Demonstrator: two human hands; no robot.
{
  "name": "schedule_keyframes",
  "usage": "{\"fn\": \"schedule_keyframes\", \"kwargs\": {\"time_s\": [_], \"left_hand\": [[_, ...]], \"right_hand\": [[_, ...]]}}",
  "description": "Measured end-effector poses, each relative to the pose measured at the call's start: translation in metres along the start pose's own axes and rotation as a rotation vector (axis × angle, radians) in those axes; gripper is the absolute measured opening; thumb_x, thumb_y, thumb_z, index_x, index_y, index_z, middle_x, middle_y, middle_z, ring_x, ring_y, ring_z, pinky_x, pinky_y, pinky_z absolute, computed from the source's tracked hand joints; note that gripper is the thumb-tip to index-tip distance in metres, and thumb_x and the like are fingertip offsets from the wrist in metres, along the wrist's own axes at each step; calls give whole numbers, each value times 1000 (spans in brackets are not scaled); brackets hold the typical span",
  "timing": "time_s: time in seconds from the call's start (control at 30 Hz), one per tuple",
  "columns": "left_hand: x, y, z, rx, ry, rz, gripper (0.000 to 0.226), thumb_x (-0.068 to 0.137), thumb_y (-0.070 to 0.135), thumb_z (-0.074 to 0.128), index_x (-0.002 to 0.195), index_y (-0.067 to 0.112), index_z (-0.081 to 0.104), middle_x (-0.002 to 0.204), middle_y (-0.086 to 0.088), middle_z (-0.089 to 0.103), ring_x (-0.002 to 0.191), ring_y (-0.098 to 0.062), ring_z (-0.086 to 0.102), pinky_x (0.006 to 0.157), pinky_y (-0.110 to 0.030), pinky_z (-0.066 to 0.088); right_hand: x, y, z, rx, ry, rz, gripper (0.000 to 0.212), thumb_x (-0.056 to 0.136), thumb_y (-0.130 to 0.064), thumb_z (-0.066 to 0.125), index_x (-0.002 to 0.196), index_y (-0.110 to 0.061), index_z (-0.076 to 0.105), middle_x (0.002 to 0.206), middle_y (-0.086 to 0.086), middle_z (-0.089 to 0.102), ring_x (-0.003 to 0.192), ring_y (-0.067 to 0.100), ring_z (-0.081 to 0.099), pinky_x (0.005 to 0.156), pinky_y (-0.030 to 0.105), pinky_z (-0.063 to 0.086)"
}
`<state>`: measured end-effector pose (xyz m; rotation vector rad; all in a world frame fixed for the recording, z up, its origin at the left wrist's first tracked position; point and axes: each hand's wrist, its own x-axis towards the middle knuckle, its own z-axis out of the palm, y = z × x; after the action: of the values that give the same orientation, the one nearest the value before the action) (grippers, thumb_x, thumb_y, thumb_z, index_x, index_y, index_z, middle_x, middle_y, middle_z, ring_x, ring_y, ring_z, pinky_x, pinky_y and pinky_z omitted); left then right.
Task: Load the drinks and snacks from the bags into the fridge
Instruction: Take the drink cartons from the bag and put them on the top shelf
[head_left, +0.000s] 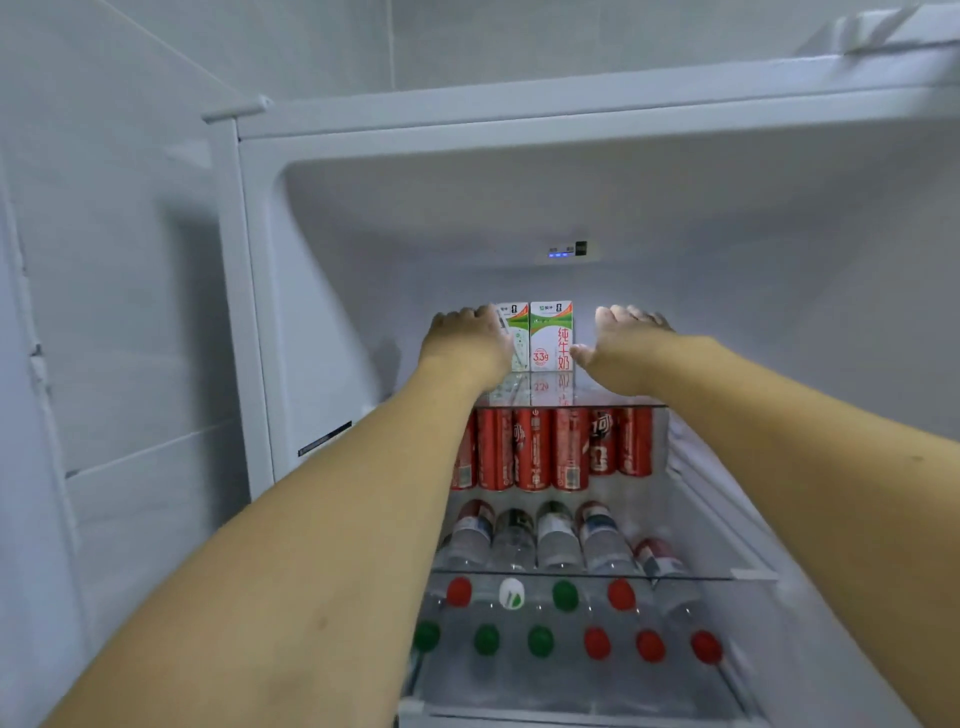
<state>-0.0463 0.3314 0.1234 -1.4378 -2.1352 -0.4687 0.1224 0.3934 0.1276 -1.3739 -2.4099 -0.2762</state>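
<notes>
The fridge (260, 322) stands open. Two white-and-green milk cartons stand side by side at the back of its top glass shelf (613, 402). My left hand (467, 340) covers the left side of the left milk carton (517, 332), with the thumb over its upper edge and the fingers curled behind. My right hand (618, 343) is just right of the right milk carton (551, 335); its thumb tip reaches the carton's lower right edge and its fingers are loosely spread, holding nothing. No bags are in view.
Red cola cans (535, 449) fill the shelf below. Under them, water bottles (556, 540) lie in rows with red, green and white caps facing me. The fridge door (104, 312) stands open at the left. The top shelf has free room on both sides of the cartons.
</notes>
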Motion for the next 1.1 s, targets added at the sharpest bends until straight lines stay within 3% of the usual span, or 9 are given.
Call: {"fn": "schedule_keyframes", "kwargs": {"time_s": [0.1,0.27,0.43,0.63,0.8,0.93,1.1], "left_hand": [[-18,-1,1,-59,-96,31,46,103,34,37,135,1,45,140,-22,50,126,-36,49,105,-41,37],[-45,0,10,-140,-119,90,54,101,43,37,139,5,45,143,-18,50,130,-34,46,111,-46,35],[-90,3,14,-179,-126,125,66,104,49,29,157,10,20,164,-13,19,152,-29,15,125,-45,11],[-148,-5,22,-220,-159,92,68,105,49,26,159,12,7,167,-6,4,154,-22,0,125,-41,1],[-204,-15,46,-234,-232,52,69,105,49,25,160,14,2,167,-3,-2,154,-19,-5,125,-39,-1],[-246,-18,75,-220,-395,56,70,105,49,26,159,13,1,167,-4,-3,154,-20,-5,125,-39,-2],[-268,-28,95,-212,-458,86,69,105,47,29,159,13,2,168,-4,1,154,-18,-2,125,-37,0]], "right_hand": [[-25,-6,1,-25,-42,-67,75,103,-49,26,155,-4,-3,163,16,-5,151,30,-4,123,44,0],[-64,-19,19,-42,-54,-126,73,103,-47,24,155,-6,-6,163,15,-10,151,29,-11,122,44,-4],[-96,-23,30,12,-55,-126,73,103,-49,24,155,-7,-7,163,13,-12,150,28,-13,122,43,-5],[-139,-23,51,70,-129,-110,75,103,-49,23,155,-9,-13,161,9,-23,148,24,-22,121,42,-10],[-181,-20,87,89,-286,-104,71,104,-46,21,155,-10,-14,160,8,-27,147,23,-24,121,42,-12],[-213,-29,122,133,-433,-79,71,104,-45,23,155,-10,-12,160,8,-25,148,23,-23,121,41,-11],[-229,-39,129,163,-480,-104,70,105,-44,23,155,-11,-11,160,8,-25,148,22,-23,121,40,-11]]}}
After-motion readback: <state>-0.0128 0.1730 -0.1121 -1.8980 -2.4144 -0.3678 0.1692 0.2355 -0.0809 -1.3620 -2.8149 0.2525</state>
